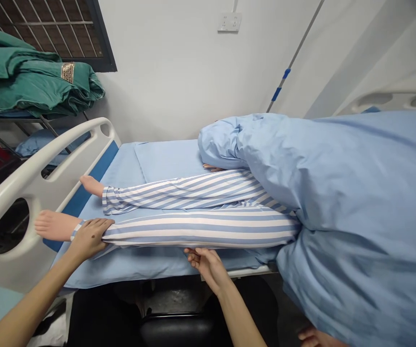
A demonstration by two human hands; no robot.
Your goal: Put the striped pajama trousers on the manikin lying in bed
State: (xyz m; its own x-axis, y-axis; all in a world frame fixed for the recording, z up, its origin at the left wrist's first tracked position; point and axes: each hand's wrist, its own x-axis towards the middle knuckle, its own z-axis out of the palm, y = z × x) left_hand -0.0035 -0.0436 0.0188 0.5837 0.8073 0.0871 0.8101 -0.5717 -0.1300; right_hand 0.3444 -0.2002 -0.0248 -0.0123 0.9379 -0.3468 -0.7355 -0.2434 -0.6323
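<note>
A figure lies on a hospital bed in blue-and-white striped trousers (pixel 201 226), its upper body hidden under a light blue quilt (pixel 345 193). My left hand (pixel 89 236) is wrapped round the near ankle at the trouser cuff, just beside the bare near foot (pixel 51 225). My right hand (pixel 206 262) reaches under the near leg around the knee, fingers curled against the striped cloth. The far foot (pixel 90 184) rests on the blue sheet (pixel 157 164). A hand of the figure (pixel 213 168) peeks out from under the quilt.
A white footboard (pixel 31 178) with cut-outs stands at the left end of the bed. Folded green bedding (pixel 31 77) lies on a metal rack at upper left. A wall socket (pixel 229 21) and a slanted pole (pixel 283 77) are behind. Another hand (pixel 311 336) shows at the lower right edge.
</note>
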